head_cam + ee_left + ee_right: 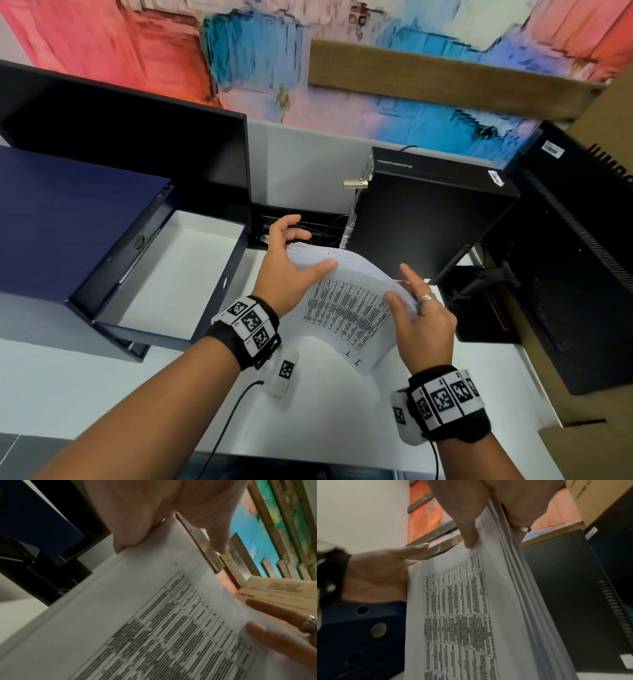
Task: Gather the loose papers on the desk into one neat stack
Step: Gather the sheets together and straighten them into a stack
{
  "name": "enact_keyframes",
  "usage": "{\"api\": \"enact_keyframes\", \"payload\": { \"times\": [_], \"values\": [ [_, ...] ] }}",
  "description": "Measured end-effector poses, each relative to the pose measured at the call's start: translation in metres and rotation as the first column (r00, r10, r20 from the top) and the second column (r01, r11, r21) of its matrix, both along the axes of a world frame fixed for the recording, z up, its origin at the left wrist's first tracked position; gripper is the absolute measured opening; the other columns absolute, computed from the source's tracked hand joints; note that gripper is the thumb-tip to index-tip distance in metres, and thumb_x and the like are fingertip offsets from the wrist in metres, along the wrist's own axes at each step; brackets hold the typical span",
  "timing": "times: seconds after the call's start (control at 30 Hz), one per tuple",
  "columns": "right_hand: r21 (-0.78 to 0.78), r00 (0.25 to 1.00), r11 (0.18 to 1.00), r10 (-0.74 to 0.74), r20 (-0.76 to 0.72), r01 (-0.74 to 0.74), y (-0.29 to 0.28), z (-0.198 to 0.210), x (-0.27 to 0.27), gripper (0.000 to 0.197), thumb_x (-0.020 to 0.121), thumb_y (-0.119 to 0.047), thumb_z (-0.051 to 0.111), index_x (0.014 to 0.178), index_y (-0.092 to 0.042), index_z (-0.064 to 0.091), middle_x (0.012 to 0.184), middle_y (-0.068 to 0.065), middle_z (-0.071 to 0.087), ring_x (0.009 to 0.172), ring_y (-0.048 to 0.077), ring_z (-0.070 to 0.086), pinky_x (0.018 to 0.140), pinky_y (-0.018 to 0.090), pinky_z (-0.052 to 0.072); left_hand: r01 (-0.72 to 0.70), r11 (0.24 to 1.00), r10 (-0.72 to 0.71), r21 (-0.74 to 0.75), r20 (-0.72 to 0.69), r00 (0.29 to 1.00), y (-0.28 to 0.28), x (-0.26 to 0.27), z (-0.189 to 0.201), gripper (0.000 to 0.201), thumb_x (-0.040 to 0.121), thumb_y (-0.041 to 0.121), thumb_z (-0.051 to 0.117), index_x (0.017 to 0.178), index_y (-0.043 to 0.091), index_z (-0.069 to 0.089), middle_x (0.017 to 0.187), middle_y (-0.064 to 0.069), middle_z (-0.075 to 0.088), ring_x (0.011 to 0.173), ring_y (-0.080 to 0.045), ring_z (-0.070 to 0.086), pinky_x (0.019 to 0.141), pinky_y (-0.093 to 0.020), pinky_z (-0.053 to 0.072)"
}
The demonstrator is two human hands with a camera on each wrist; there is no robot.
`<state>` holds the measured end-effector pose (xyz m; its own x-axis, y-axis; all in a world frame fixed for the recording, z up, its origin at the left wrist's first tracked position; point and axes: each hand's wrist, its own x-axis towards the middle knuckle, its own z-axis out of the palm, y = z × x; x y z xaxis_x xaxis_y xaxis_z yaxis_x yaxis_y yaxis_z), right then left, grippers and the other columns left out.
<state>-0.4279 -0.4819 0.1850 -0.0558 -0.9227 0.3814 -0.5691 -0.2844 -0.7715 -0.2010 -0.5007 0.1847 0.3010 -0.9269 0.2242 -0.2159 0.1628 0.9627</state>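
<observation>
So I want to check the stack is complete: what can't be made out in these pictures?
- Table text on the top sheet of the paper stack: blurred in all views.
- Sheet count: edges merge in the right wrist view.
- Desk beneath the stack: hidden by paper and both hands, left hand, right hand.
- Inside the open blue box: near part hidden by its wall.

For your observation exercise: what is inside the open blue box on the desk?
The blue box shows a bare white floor and walls; nothing lies on the visible part. Its raised lid hides the left edge, so anything there cannot be seen.
</observation>
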Motion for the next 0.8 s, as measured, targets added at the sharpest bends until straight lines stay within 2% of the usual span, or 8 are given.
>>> {"api": "enact_keyframes", "payload": {
  "times": [0.1, 0.2, 0.27, 0.37, 0.47, 0.57, 0.67, 0.8],
  "values": [
    [0.109, 0.972, 0.994, -0.055, 0.230, 0.030, -0.003, 0.000, -0.005, 0.045, 0.081, -0.014, 0.079, 0.120, -0.030, 0.062, 0.092, -0.015, 0.070, 0.082, -0.013, 0.064, 0.076, 0.007, 0.052, 0.056, 0.996, -0.051, 0.069, -0.080, 0.996, 0.006, 0.007, -0.017, 0.101, 0.056, 0.027, 0.094, 0.137, 0.036, 0.033, 0.114, 0.002, 0.061, 0.104, -0.008, 0.062, 0.092, -0.015, 0.049],
    [0.101, 0.972, 0.994, -0.062, 0.227, 0.039, -0.006, -0.002, -0.007, 0.025, 0.080, -0.013, 0.080, 0.087, -0.033, 0.067, 0.085, -0.013, 0.069, 0.075, -0.008, 0.065, 0.075, 0.027, 0.057, 0.028, 0.992, -0.020, 0.126, -0.064, 0.998, 0.009, 0.007, -0.023, 0.056, 0.062, 0.017, 0.092, 0.110, 0.022, 0.064, 0.102, 0.004, 0.069, 0.095, -0.013, 0.067, 0.080, -0.015, 0.052],
    [0.093, 0.971, 0.995, -0.063, 0.231, 0.043, -0.008, -0.006, -0.010, 0.020, 0.079, -0.012, 0.080, 0.084, -0.028, 0.069, 0.085, -0.012, 0.070, 0.076, -0.005, 0.065, 0.075, 0.027, 0.058, -0.003, 0.991, 0.009, 0.132, -0.050, 0.999, 0.011, 0.005, -0.024, 0.037, 0.062, 0.019, 0.092, 0.092, 0.022, 0.069, 0.092, 0.004, 0.072, 0.087, -0.010, 0.068, 0.076, -0.020, 0.055],
    [0.184, 0.964, 0.983, -0.070, 0.258, 0.022, -0.008, -0.010, -0.014, 0.016, 0.078, -0.016, 0.082, 0.091, -0.020, 0.072, 0.089, -0.007, 0.072, 0.080, 0.005, 0.067, 0.076, 0.031, 0.059, 0.066, 0.974, -0.046, 0.218, -0.095, 0.994, 0.019, 0.001, -0.035, 0.036, 0.071, 0.019, 0.086, 0.098, 0.029, 0.064, 0.094, 0.009, 0.072, 0.089, -0.002, 0.068, 0.082, -0.024, 0.059],
    [0.177, 0.990, 0.984, -0.059, 0.128, 0.036, -0.010, -0.002, -0.020, 0.016, 0.079, -0.019, 0.081, 0.092, -0.022, 0.072, 0.088, -0.013, 0.071, 0.083, 0.008, 0.068, 0.080, 0.032, 0.058, 0.078, 0.970, -0.069, 0.228, -0.047, 0.996, 0.018, -0.003, -0.038, 0.030, 0.079, 0.018, 0.080, 0.105, 0.027, 0.066, 0.100, 0.008, 0.074, 0.096, -0.003, 0.069, 0.093, -0.035, 0.056],
    [0.147, 0.970, 0.987, -0.025, -0.243, 0.062, -0.016, 0.020, -0.028, 0.015, 0.081, -0.025, 0.077, 0.094, -0.025, 0.070, 0.082, -0.013, 0.068, 0.084, 0.015, 0.067, 0.076, 0.025, 0.050, 0.048, 0.980, -0.076, 0.192, 0.141, 0.987, 0.008, -0.002, -0.016, 0.019, 0.081, 0.026, 0.078, 0.097, 0.027, 0.067, 0.090, 0.008, 0.074, 0.085, -0.010, 0.071, 0.082, -0.038, 0.059],
    [0.133, 0.852, 0.991, 0.078, -0.519, -0.009, -0.024, 0.043, -0.021, 0.032, 0.078, -0.034, 0.077, 0.109, -0.030, 0.067, 0.091, -0.005, 0.073, 0.089, 0.020, 0.067, 0.075, 0.028, 0.051, 0.108, 0.994, -0.093, 0.011, 0.596, 0.798, 0.002, -0.006, 0.027, 0.020, 0.086, 0.041, 0.066, 0.083, 0.022, 0.060, 0.070, 0.007, 0.066, 0.063, -0.016, 0.062, 0.060, -0.038, 0.054],
    [0.028, 0.911, 0.968, 0.243, -0.334, -0.248, -0.031, 0.055, 0.002, 0.016, 0.082, -0.027, 0.078, 0.097, -0.025, 0.073, 0.074, -0.013, 0.069, 0.068, 0.008, 0.064, 0.065, 0.025, 0.052, 0.241, 0.965, -0.060, -0.106, 0.805, 0.590, 0.001, -0.015, 0.068, 0.011, 0.088, 0.032, 0.064, 0.084, 0.022, 0.061, 0.070, 0.006, 0.065, 0.065, -0.016, 0.059, 0.062, -0.037, 0.052]
  ]
}}
